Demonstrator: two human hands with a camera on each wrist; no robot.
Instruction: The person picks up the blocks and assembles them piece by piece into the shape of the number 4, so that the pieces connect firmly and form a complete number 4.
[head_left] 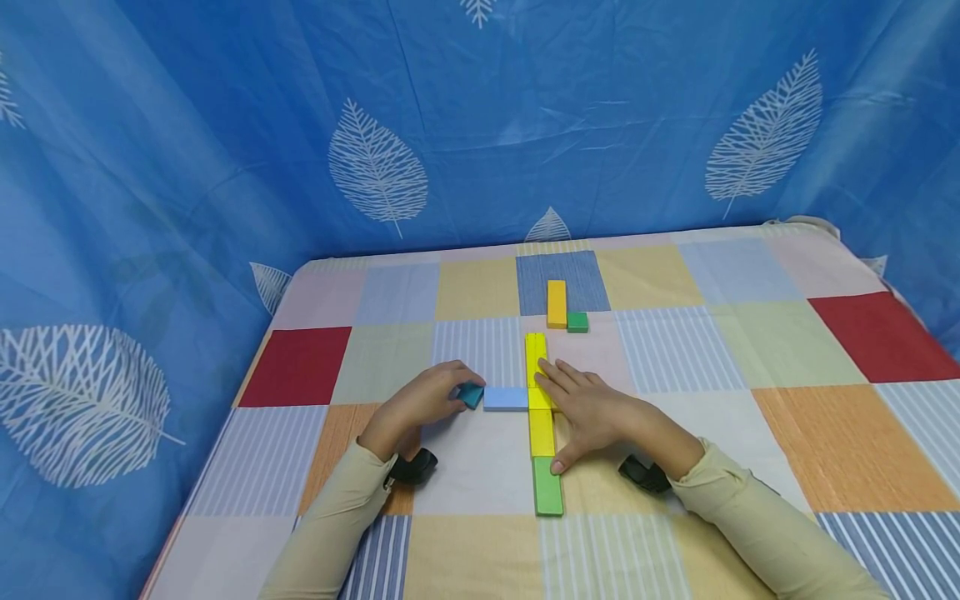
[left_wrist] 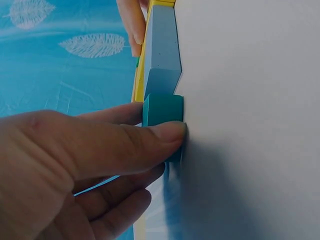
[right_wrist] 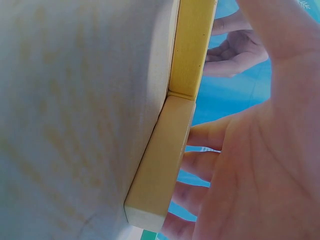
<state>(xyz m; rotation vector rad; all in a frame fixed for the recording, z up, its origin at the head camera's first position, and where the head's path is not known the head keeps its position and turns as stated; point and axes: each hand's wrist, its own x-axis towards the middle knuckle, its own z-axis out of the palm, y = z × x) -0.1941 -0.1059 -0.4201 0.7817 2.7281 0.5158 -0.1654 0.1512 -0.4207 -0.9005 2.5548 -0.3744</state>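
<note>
My left hand [head_left: 431, 393] pinches a small teal block [left_wrist: 164, 110] between thumb and fingers, low over the cloth. The teal block is at the left end of a light blue block [head_left: 506, 399], which points at a column of yellow blocks [head_left: 542, 433] end to end. At the column's near end lies a light green block [head_left: 548, 486]. With fingers spread, my right hand [head_left: 600, 410] rests along the column's right side, its thumb by the light green block. In the right wrist view, its fingers lie behind a pale yellow block [right_wrist: 160, 160].
Beyond the column, an orange-yellow block [head_left: 557, 303] and a small green block [head_left: 577, 322] lie side by side. A patchwork cloth [head_left: 480, 479] covers the table. Blue curtains [head_left: 562, 125] with white leaf prints hang behind and at both sides.
</note>
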